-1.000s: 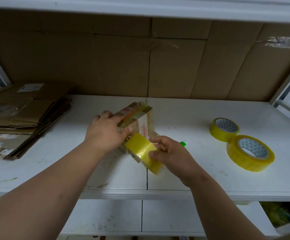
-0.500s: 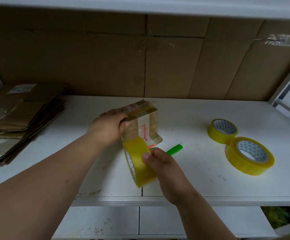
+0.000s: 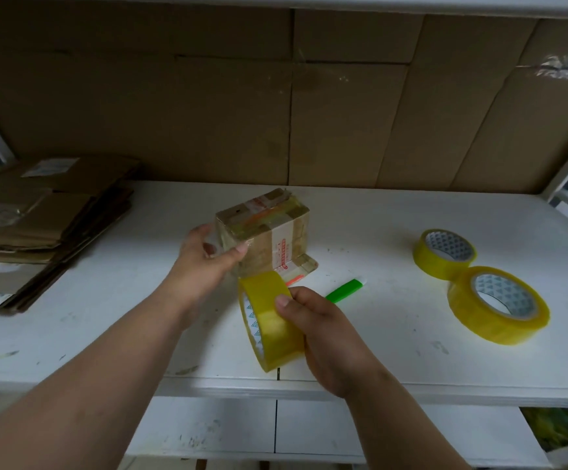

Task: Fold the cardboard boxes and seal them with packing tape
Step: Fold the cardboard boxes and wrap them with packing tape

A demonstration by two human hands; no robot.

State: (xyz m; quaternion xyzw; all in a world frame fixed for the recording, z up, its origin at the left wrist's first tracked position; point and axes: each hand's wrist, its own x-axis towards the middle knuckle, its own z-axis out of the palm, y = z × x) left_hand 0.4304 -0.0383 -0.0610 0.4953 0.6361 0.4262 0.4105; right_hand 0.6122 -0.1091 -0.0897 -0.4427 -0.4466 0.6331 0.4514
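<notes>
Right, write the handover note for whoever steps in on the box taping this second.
Left hand grips the small cardboard box, upright on the white shelf.
Right hand grips the yellow tape roll at the box's near side.
Done: box folded, several tape bands already across it.
Left: finish this run, cut it; the green cutter lies beside the right hand. Flat boxes stacked left, two spare rolls right.
</notes>
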